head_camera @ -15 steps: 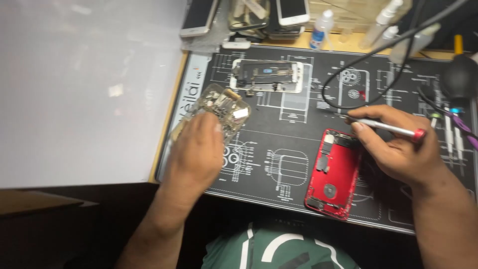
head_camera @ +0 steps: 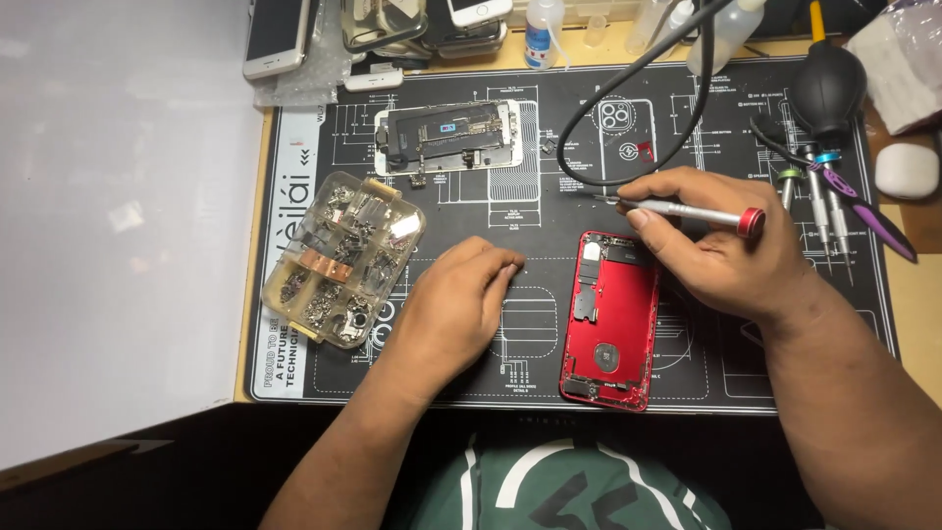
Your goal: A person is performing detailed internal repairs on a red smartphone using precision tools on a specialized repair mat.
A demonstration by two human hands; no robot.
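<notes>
A red phone housing (head_camera: pixel 610 322) lies open, face up, on the black repair mat (head_camera: pixel 687 118) in front of me. My right hand (head_camera: pixel 721 250) holds a slim silver screwdriver with a red cap (head_camera: pixel 687 213), its tip pointing left just above the housing's top edge. My left hand (head_camera: pixel 456 304) rests on the mat, fingers curled with their tips down, between the housing and a clear compartment box of small metal parts (head_camera: pixel 343 257). Nothing shows in the left hand.
A white phone frame with exposed internals (head_camera: pixel 448 137) lies at the mat's back. A black cable (head_camera: pixel 628 98) loops above the red housing. A black air blower (head_camera: pixel 827 90), spare screwdrivers (head_camera: pixel 819 201), bottles (head_camera: pixel 542 29) and stacked phones (head_camera: pixel 280 34) line the far edge.
My left hand has moved off the parts box to the right and now rests on the mat. The right hand with the screwdriver has stayed near the housing's top.
</notes>
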